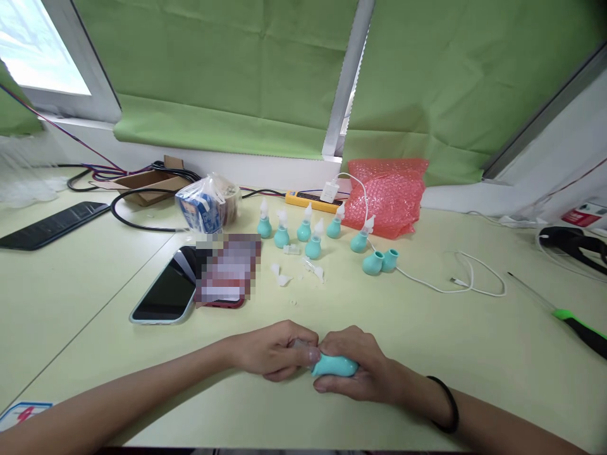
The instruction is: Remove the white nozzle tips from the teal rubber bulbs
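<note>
Near the table's front edge, my right hand (363, 363) is closed around a teal rubber bulb (336, 365) lying on its side. My left hand (279, 349) pinches a clear plastic tip (300, 344) at the bulb's mouth, and its fingers hide most of that tip. How far the tip sits in the bulb I cannot tell. Farther back stand several teal bulbs fitted with clear nozzles, one of them a nasal aspirator (313, 243). Two bulbs without nozzles, including a teal bulb (372, 263), are beside them. Loose clear plastic pieces (283, 278) lie in front.
A phone (165, 287) and a second, red-edged phone (227, 272) lie to the left. Behind are a bagged blue box (202, 208), a yellow power strip (310, 201) and red bubble wrap (386, 196). A white cable (436, 289) and a screwdriver (576, 325) lie right.
</note>
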### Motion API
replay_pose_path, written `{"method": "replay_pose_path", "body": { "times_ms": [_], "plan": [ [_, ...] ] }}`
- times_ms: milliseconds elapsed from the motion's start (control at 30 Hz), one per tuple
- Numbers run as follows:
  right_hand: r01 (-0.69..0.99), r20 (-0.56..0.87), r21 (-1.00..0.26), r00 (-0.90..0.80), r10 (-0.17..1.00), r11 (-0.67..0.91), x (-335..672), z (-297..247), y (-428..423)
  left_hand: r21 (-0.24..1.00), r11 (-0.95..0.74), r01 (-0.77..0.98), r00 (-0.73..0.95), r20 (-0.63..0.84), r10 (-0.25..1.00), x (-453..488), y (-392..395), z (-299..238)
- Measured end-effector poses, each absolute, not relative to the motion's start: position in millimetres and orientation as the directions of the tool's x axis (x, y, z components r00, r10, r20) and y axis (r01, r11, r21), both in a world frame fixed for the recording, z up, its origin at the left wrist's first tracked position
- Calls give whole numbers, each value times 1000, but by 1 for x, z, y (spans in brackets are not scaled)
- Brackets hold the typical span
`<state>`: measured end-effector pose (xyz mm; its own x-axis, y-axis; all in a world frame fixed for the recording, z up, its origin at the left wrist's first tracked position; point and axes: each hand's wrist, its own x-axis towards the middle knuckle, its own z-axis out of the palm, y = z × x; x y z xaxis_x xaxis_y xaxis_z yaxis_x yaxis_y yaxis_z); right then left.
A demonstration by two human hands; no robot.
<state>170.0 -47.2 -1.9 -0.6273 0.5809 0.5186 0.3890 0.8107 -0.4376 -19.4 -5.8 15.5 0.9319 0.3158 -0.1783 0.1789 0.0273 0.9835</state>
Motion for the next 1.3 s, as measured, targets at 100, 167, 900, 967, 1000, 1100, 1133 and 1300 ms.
{"method": "replay_pose_path", "body": {
  "times_ms": [100, 167, 900, 967, 1000, 1100, 1133, 1300],
  "plan": [
    [401, 528, -410, -628, 572, 819, 170, -2, -48, 984, 61, 165, 940, -176, 293, -19, -4, 15],
    [396, 535, -401, -631, 562, 826, 170, -1, -48, 985, 84, 152, 946, -170, 276, -20, -3, 14],
    [516, 756, -461, -198, 624, 722, 184, -1, -19, 508, -665, 548, 687, 180, 704, -21, 10, 7],
    [579, 764, -442, -157, 626, 685, 186, 1, -13, 351, -723, 595, 672, 275, 687, -22, 12, 1],
    [613, 772, -425, -138, 621, 665, 188, 2, -10, 312, -728, 610, 663, 303, 685, -22, 13, -2],
    [712, 794, -388, -65, 605, 585, 196, 5, -3, 295, -712, 637, 625, 343, 701, -23, 16, -6],
    [736, 796, -386, -39, 604, 556, 199, 5, 0, 296, -709, 640, 614, 359, 703, -23, 17, -6],
    [789, 760, -421, 37, 648, 448, 215, 4, 15, 255, -728, 637, 605, 420, 677, -24, 18, -5]
  ]
}}
